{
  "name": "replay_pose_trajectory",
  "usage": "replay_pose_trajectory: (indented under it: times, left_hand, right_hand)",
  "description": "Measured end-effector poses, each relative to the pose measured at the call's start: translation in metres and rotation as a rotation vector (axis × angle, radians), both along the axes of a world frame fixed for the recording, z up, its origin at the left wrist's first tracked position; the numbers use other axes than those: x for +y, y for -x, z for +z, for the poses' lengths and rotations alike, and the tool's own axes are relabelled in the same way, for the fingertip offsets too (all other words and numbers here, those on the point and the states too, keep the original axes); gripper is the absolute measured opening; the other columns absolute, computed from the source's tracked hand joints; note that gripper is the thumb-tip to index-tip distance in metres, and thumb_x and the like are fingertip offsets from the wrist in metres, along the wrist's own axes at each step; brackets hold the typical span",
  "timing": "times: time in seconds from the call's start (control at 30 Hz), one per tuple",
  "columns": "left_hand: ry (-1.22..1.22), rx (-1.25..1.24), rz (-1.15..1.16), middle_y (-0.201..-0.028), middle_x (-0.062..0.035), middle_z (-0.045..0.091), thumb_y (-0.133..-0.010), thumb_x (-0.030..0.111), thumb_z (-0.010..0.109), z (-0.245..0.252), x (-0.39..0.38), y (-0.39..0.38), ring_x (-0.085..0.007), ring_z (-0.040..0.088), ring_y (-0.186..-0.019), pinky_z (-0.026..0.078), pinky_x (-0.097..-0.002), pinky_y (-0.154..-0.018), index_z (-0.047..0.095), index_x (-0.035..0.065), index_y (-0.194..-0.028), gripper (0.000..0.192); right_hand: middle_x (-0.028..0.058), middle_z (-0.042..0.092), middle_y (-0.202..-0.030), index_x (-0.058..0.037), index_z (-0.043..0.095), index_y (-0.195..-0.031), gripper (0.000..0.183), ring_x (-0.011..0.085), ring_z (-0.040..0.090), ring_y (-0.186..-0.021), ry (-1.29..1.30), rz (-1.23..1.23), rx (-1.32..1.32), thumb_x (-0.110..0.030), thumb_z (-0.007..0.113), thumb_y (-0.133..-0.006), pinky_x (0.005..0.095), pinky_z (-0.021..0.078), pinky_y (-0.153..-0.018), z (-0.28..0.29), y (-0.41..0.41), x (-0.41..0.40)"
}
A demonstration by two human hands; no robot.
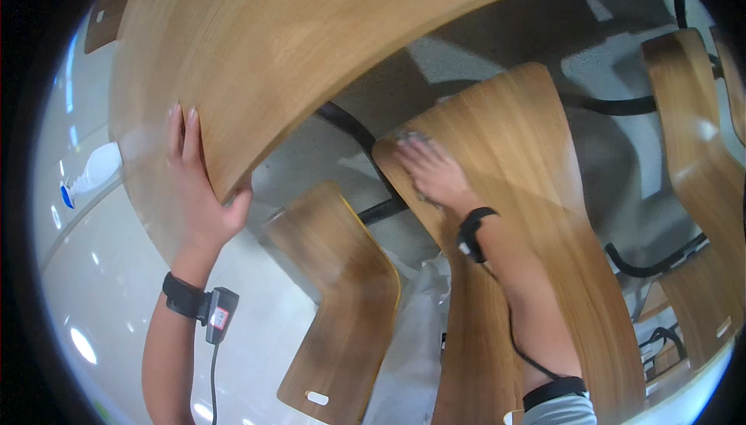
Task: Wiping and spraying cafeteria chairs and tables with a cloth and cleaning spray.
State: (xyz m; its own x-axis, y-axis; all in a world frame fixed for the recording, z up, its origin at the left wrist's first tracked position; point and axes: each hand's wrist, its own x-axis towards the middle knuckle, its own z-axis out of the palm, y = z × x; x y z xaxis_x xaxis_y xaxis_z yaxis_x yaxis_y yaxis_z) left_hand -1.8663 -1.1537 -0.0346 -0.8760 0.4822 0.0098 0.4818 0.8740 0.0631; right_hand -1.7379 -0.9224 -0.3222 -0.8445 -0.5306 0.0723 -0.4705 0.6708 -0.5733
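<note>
My left hand (201,192) lies flat at the corner of a curved wooden tabletop (280,46), fingers stretched over the top and thumb against the edge. A black wrist strap carries a small dark device (221,314) with a cable. My right hand (437,171), slightly blurred, presses down on the wooden seat of a bent-plywood chair (524,151), near the seat's left corner. A crumpled greyish cloth (415,136) shows under its fingertips and palm; most of it is hidden. Another black strap with a cable circles my right wrist.
A second plywood chair (355,308) with a slotted backrest stands between my arms. More chairs (688,110) line the right side. Black metal legs (349,125) curve below the table. On the left, a white spray bottle (96,168) with a blue nozzle lies past the table edge.
</note>
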Motion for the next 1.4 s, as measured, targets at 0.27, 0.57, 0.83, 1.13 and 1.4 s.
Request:
replay_pose_trajectory:
  times: [0.27, 0.57, 0.83, 1.13, 1.4]
  left_hand:
    - [-0.006, 0.060, -0.004, -0.142, -0.0205, 0.024, -0.061, 0.008, 0.056, 0.002, -0.004, -0.001, -0.0364, 0.026, -0.129, 0.024, -0.0439, -0.105, 0.025, 0.0060, -0.138, 0.082]
    - [-0.042, 0.072, 0.010, -0.138, -0.0165, 0.029, -0.056, 0.011, 0.061, 0.005, -0.007, 0.001, -0.0369, 0.031, -0.125, 0.027, -0.0453, -0.101, 0.032, 0.0143, -0.136, 0.084]
    - [-0.073, 0.126, 0.008, -0.138, -0.0166, 0.031, -0.058, 0.015, 0.064, 0.007, -0.005, -0.006, -0.0353, 0.031, -0.126, 0.026, -0.0459, -0.104, 0.031, 0.0194, -0.137, 0.085]
    - [-0.001, 0.125, -0.027, -0.132, -0.0216, 0.030, -0.054, 0.017, 0.064, 0.010, -0.014, -0.008, -0.0414, 0.030, -0.123, 0.027, -0.0492, -0.104, 0.030, 0.0103, -0.134, 0.087]
    - [0.007, 0.198, 0.045, -0.132, -0.0217, 0.031, -0.056, 0.017, 0.065, 0.005, -0.007, -0.015, -0.0406, 0.031, -0.122, 0.030, -0.0461, -0.102, 0.030, 0.0107, -0.134, 0.085]
  right_hand:
    - [0.0154, 0.028, -0.142, -0.0124, 0.033, -0.136, 0.052, 0.0302, 0.024, -0.132, -0.239, -0.660, -0.059, -0.012, 0.042, -0.085, 0.0435, 0.0195, -0.108, 0.007, -0.032, 0.160]
    - [0.0251, 0.022, -0.141, -0.0016, 0.028, -0.136, 0.050, 0.0377, 0.022, -0.131, -0.432, -1.169, -0.017, -0.015, 0.038, -0.089, 0.0476, 0.0200, -0.106, -0.003, -0.106, 0.148]
    - [0.0216, 0.021, -0.143, 0.0021, 0.020, -0.138, 0.058, 0.0356, 0.021, -0.132, -0.690, -1.272, -0.334, -0.012, 0.042, -0.086, 0.0477, 0.0209, -0.105, 0.001, -0.138, 0.089]
    - [0.0206, 0.021, -0.143, -0.0045, 0.026, -0.137, 0.068, 0.0365, 0.016, -0.133, -0.212, -0.972, -0.237, -0.001, 0.048, -0.073, 0.0501, 0.0131, -0.107, 0.010, -0.069, -0.076]
    - [0.0211, 0.036, -0.135, 0.0009, 0.033, -0.131, 0.056, 0.0349, 0.029, -0.128, -0.178, -0.974, -0.024, 0.008, 0.041, -0.077, 0.0393, 0.0213, -0.107, -0.010, -0.074, 0.086]
